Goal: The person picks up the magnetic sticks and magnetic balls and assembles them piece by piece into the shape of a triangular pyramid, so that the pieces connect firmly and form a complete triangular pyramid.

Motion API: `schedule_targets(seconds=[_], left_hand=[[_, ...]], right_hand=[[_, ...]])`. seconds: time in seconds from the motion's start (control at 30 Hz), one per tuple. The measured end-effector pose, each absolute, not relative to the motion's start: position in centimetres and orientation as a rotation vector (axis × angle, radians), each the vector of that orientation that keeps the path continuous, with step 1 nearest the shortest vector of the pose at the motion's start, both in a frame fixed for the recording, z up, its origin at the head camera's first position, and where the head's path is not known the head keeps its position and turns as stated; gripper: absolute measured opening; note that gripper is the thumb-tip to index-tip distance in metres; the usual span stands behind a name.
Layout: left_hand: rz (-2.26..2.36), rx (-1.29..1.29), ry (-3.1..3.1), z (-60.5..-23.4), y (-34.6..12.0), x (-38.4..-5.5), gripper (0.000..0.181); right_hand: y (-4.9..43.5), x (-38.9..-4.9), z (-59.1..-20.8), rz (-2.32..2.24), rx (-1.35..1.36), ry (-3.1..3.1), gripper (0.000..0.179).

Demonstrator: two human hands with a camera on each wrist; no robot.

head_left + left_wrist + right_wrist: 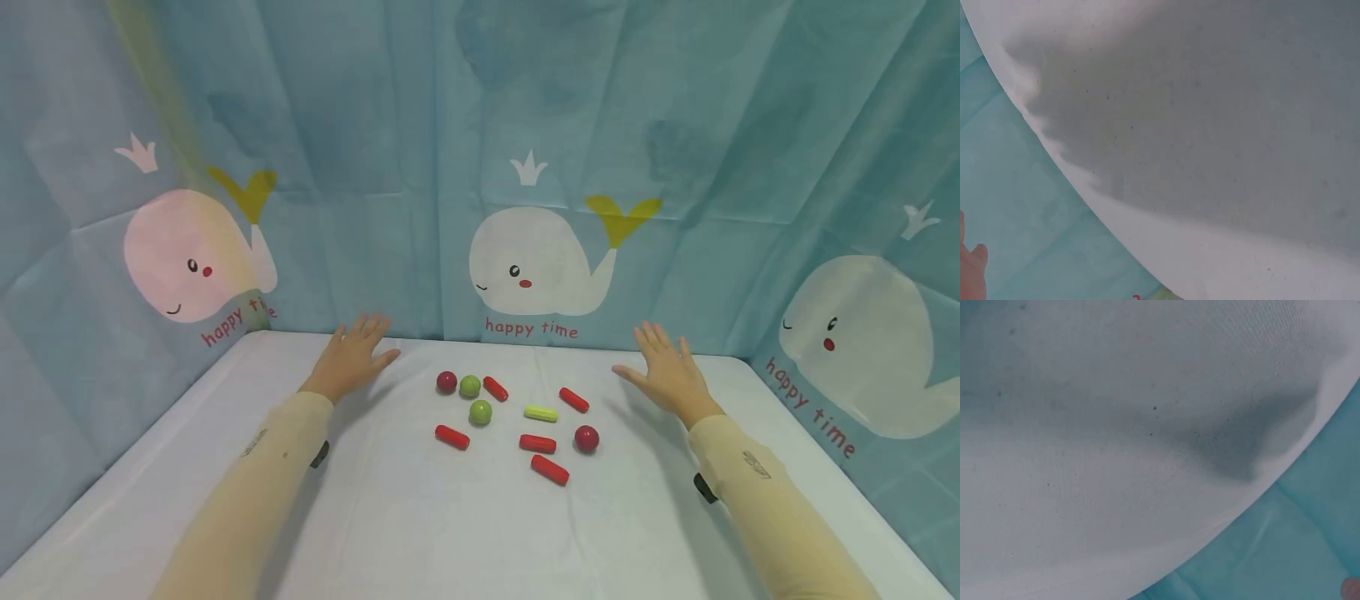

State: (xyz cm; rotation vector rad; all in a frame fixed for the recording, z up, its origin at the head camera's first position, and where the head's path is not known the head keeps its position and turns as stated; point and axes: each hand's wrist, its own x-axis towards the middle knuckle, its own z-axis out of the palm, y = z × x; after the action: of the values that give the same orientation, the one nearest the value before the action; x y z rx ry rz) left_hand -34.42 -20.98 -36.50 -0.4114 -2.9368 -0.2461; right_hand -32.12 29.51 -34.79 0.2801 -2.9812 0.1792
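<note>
My left hand [351, 362] hovers over the left back of the table, fingers spread and holding nothing. On the other side my right hand [666, 371] is held out likewise, its thumb turned inward. Between them lie a dark red ball-shaped fruit [446, 382], two round green fruits, one at the back [470, 386] and one in front [481, 412], and a second dark red fruit [587, 439] at the right. Several short red sticks, such as the front one [550, 469], lie scattered among them. A yellow-green stick [541, 413] rests in the middle.
A white cloth [420, 525] covers the table. Blue curtains [375, 258] with printed whales hang along its back and both sides. Both wrist views show the cloth with hand shadows and the table edge; a bit of the left hand [972, 269] enters the left one.
</note>
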Motion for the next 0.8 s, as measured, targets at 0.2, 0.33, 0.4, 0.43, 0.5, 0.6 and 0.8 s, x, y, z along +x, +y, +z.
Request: schedule_targets(seconds=[0.2,0.33,0.4,0.43,0.5,0.6,0.8], left_hand=[[-0.254,-0.439,-2.938,-36.3,-20.9,-34.1,0.073],[-0.237,-0.464,-2.941,-36.2,-21.1,-33.8,0.073],[-0.237,-0.475,-2.943,-36.2,-21.1,-33.8,0.073],[-0.232,-0.483,-2.941,-36.2,-21.2,-33.7,0.073],[-0.231,-0.496,-2.937,-36.2,-21.2,-33.6,0.072],[-0.228,-0.517,-2.931,-36.3,-21.2,-33.5,0.072],[-0.229,-0.556,-2.912,-36.6,-20.9,-33.1,0.072]], right_hand=[[29.2,-31.9,-35.1,0.173,0.328,-2.977,0.094],[28.9,-31.8,-35.2,0.173,0.364,-2.971,0.093],[28.8,-31.6,-35.2,0.174,0.379,-2.965,0.093],[28.7,-31.6,-35.2,0.181,0.387,-2.962,0.093],[28.5,-31.4,-35.3,0.185,0.399,-2.959,0.093],[28.1,-31.1,-35.4,0.190,0.410,-2.963,0.092],[27.4,-30.7,-35.5,0.185,0.441,-2.962,0.091]])
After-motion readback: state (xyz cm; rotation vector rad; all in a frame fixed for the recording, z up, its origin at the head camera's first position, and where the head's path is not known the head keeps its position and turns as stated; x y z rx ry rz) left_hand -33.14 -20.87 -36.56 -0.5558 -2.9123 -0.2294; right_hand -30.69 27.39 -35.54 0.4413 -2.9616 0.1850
